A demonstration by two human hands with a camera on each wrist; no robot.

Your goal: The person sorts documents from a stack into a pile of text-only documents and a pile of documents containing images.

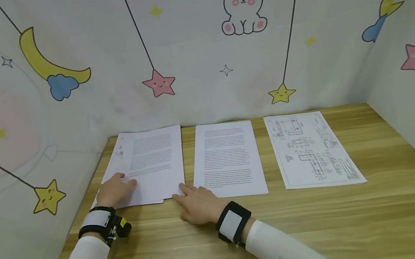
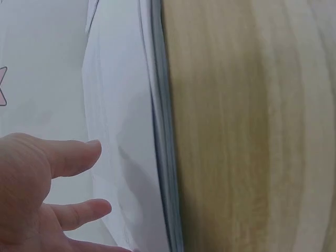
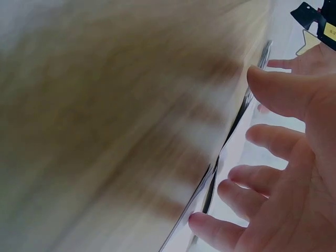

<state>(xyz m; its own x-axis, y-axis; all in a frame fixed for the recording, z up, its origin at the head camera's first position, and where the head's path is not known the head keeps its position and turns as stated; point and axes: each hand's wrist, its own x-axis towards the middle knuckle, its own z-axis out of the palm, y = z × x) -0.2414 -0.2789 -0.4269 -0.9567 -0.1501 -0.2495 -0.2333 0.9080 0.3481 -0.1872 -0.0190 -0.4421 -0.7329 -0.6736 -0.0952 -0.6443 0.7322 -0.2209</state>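
A stack of printed paper [image 1: 152, 156] lies at the left of the table, its lower sheets peeking out at the bottom edge. Over its lower left part lies my left hand [image 1: 115, 190], thumb and fingers extended. In the left wrist view that hand [image 2: 47, 194] appears above the white paper [image 2: 128, 126], with the stack's layered edge beside it. My right hand [image 1: 199, 204] is at the stack's lower right corner, fingers spread, overlapping the middle text sheets [image 1: 227, 157] too. In the right wrist view its fingers [image 3: 273, 142] are loosely bent and grip nothing.
Sheets with technical drawings [image 1: 312, 150] lie to the right of the middle text pages. Everything rests on a wood-grain table [image 1: 398, 200]. A pale cloth wall [image 1: 203, 99] with cartoon stars and a rabbit stands behind and along the sides.
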